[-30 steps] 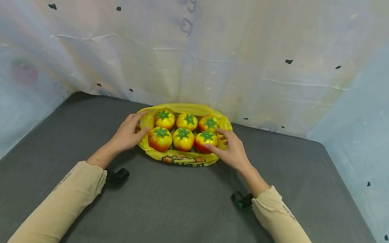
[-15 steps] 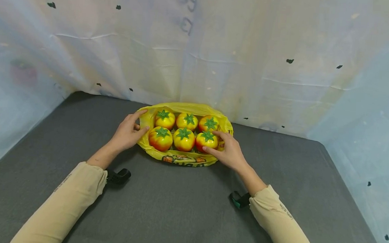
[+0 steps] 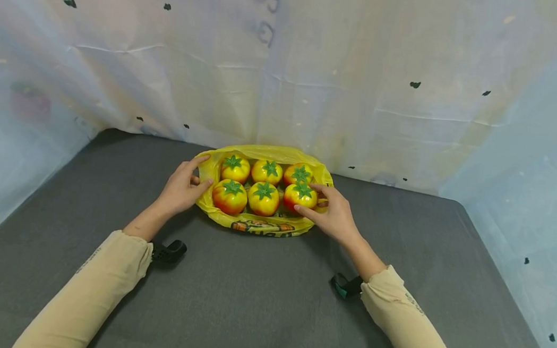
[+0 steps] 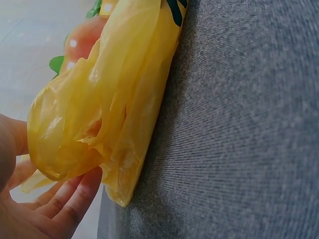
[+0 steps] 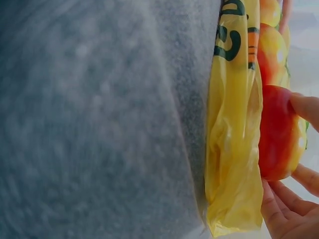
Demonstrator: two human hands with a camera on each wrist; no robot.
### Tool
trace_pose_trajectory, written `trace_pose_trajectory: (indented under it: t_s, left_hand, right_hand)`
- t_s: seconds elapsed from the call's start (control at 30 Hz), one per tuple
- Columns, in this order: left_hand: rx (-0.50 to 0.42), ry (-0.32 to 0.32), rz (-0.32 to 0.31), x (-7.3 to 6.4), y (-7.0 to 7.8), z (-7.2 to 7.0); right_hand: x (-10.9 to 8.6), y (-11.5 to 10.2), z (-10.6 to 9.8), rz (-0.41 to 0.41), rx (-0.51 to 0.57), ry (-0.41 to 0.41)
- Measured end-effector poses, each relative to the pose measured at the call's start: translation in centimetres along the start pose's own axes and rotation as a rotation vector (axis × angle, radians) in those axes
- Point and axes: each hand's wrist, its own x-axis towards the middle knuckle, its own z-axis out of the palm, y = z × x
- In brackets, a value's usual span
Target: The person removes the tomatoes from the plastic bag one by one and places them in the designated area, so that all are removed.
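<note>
A yellow plastic bag (image 3: 266, 153), its mouth spread wide, lies on the dark table and holds several shiny yellow-red tomatoes in two rows. Each has a green star-shaped leaf top. My right hand (image 3: 332, 215) pinches the front right tomato (image 3: 299, 197) between thumb and fingers, and that tomato (image 5: 277, 137) sits slightly raised against the bag's rim in the right wrist view. At the bag's left end, my left hand (image 3: 179, 190) holds the rim with thumb and fingers spread around it; the fingers (image 4: 75, 201) press on the crumpled plastic in the left wrist view.
Dark grey cloth covers the table (image 3: 252, 289). Pale plastic sheeting (image 3: 313, 80) hangs right behind the bag and along both sides. Black straps (image 3: 170, 251) sit at both wrists, below the sleeves.
The right hand has closed on the front right tomato and shifted it slightly right and up, away from its neighbour. The left hand has stayed at the bag's left rim.
</note>
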Motion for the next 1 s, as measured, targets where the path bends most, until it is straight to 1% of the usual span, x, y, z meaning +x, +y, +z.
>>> trace_pose_trajectory:
  t_s: [0.07, 0.17, 0.3, 0.5, 0.63, 1.0]
  left_hand:
    - [0.004, 0.001, -0.002, 0.0, 0.0, 0.0]
    - [0.005, 0.002, 0.002, 0.1, 0.0, 0.0]
    - [-0.001, 0.003, 0.004, 0.0, 0.1, 0.0]
    - [-0.016, -0.002, -0.01, 0.0, 0.0, -0.2]
    - [-0.016, -0.001, -0.014, -0.1, 0.0, -0.2]
    - [-0.016, -0.001, -0.009, 0.0, 0.1, 0.0]
  right_hand:
    - [-0.1, -0.1, -0.3, 0.003, 0.014, 0.014]
    - [-0.2, -0.1, -0.7, 0.029, 0.034, 0.033]
    - [-0.2, 0.0, -1.3, 0.054, 0.039, 0.06]
    - [-0.1, 0.1, -2.1, 0.04, 0.052, 0.152]
    - [0.0, 0.3, -2.5, 0.034, 0.057, 0.194]
    - [0.2, 1.1, -4.1, 0.068, 0.047, 0.351]
